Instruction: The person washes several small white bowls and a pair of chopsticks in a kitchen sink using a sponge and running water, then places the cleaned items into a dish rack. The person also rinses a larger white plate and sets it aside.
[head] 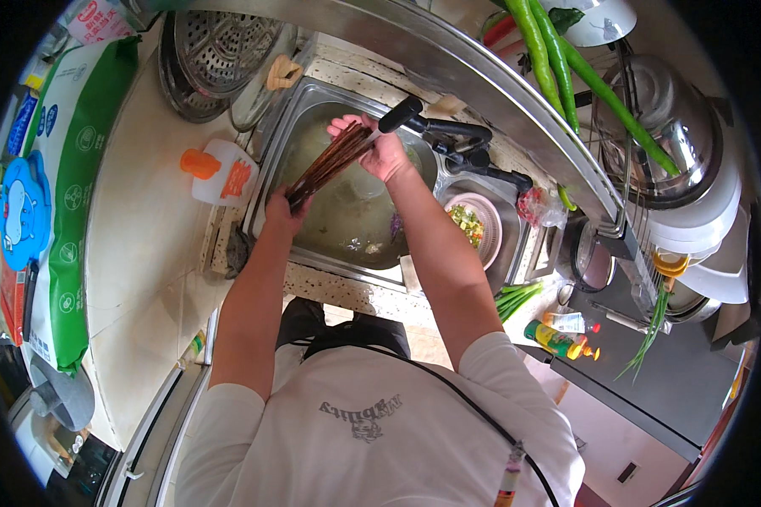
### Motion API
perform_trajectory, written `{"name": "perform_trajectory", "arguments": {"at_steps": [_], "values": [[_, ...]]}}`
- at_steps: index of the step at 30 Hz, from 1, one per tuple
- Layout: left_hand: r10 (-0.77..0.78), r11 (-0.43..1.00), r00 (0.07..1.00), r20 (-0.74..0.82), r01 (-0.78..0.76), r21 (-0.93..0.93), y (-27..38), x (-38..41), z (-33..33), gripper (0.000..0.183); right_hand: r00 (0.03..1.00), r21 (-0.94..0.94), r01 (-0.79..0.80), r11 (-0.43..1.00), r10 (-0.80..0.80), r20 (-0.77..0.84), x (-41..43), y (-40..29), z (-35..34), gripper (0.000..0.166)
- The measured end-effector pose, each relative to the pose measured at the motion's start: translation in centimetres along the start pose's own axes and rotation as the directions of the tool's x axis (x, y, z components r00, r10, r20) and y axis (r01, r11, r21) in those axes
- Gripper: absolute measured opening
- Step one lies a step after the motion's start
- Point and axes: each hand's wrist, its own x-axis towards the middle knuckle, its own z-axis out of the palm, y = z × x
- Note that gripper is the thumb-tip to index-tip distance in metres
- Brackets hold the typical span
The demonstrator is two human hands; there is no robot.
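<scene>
A bundle of dark brown chopsticks [331,163] slants over the left basin of a steel sink [279,136]. My left hand [284,212] is closed around its lower end. Its upper end lies across the upturned palm of my right hand [383,152], whose fingers show on the far side. Directly above that palm is the black-headed faucet [401,114]; its outlet is partly hidden. Cloudy water [342,222] covers the basin floor, with small scraps and a purple piece [396,225] at the near right side.
A pink strainer [493,218] of chopped vegetables sits in the smaller basin. Left of the sink stands a white bottle [219,172] with an orange cap. A steel shelf [482,70] with green peppers [548,60] overhangs the far side. Scallions [517,299] lie at the right.
</scene>
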Motion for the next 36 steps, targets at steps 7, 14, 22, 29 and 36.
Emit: {"name": "perform_trajectory", "arguments": {"at_steps": [7,14,22,29,36], "values": [[-0.102,0.982,0.993,0.054,0.091,0.167,0.6,-3.1,0.5,0.028,0.995,-0.001,-0.039,0.999,0.039,0.096,-0.6,-1.0,0.0,0.054],[-0.335,0.933,0.939,0.079,0.319,0.166,1.5,-3.2,1.3,0.026,0.977,0.12,-0.004,0.993,-0.022,0.214,-0.1,-0.4,-2.8,0.055],[-0.456,0.833,0.884,0.104,0.383,0.4,0.1,-2.7,1.0,0.021,0.997,-0.029,0.032,0.999,-0.03,0.073,-1.0,1.9,-1.0,0.021],[-0.294,0.897,0.954,0.064,0.253,0.362,-0.7,-3.8,2.6,0.028,0.962,-0.202,0.174,0.964,-0.211,-0.175,-1.1,2.2,1.5,0.022],[0.631,-0.324,0.363,0.685,-0.679,0.658,2.0,-15.1,6.2,0.042,0.951,-0.028,0.213,0.977,-0.214,-0.222,-1.6,1.0,0.9,0.028]]}}
